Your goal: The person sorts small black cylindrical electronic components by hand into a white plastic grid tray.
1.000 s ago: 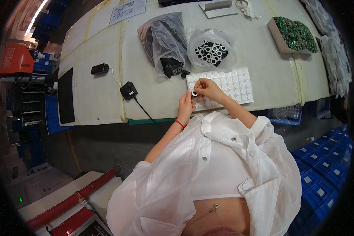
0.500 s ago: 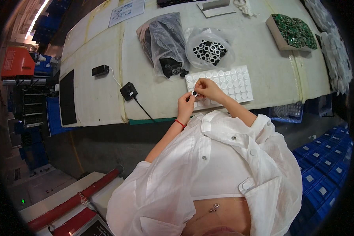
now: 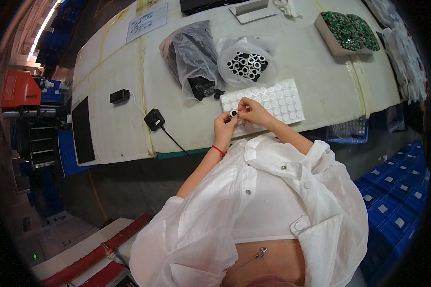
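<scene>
Well, we see a small white ring with a black centre (image 3: 233,113) held up above the near left part of a white tray (image 3: 300,117). Our left hand (image 3: 223,126) has it pinched between thumb and fingertips. Our right hand (image 3: 255,114) meets it from the other side with the fingertips drawn close together; whether they grip the ring too, or anything else, we cannot tell. A red band (image 3: 219,150) circles our left wrist.

The tray carries rows of round white pieces (image 3: 281,102) and lies at a slant on the pale table (image 3: 112,136). Just beyond it sits an open clear bag (image 3: 271,75) filled with black and white rings, and left of that a second plastic bag (image 3: 191,50) lies with dark pieces spilling at its mouth.

Farther left we have a squarish black device (image 3: 153,119) with a cable, then a smaller black box (image 3: 119,96). Toward the far right stands a carton (image 3: 326,37) packed with small green parts.
</scene>
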`<action>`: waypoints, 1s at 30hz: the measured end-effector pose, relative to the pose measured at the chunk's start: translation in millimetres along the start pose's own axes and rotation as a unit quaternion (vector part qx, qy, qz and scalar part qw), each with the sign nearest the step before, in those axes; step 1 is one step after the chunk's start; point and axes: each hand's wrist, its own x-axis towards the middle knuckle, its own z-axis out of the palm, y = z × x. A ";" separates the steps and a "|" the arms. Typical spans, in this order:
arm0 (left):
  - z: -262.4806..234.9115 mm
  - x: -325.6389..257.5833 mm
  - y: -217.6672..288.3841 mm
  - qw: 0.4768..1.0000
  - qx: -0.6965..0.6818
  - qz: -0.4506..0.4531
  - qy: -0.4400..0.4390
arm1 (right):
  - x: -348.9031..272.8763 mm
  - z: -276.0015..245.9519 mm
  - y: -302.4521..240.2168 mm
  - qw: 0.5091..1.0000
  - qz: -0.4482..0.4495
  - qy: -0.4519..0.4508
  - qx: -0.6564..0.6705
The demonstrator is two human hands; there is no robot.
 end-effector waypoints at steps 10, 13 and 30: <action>-13.6 0.4 3.6 0.988 -0.098 -0.093 -0.072 | 20.2 -14.0 -23.1 0.998 -0.045 0.034 -0.014; -22.2 0.9 7.9 0.972 -0.205 -0.110 -0.041 | 38.5 -18.2 -27.3 0.911 -0.172 0.358 0.112; -28.4 -0.5 21.1 0.988 -0.107 -0.092 -0.055 | 2.6 -1.9 -5.2 0.872 -0.192 -0.044 -0.448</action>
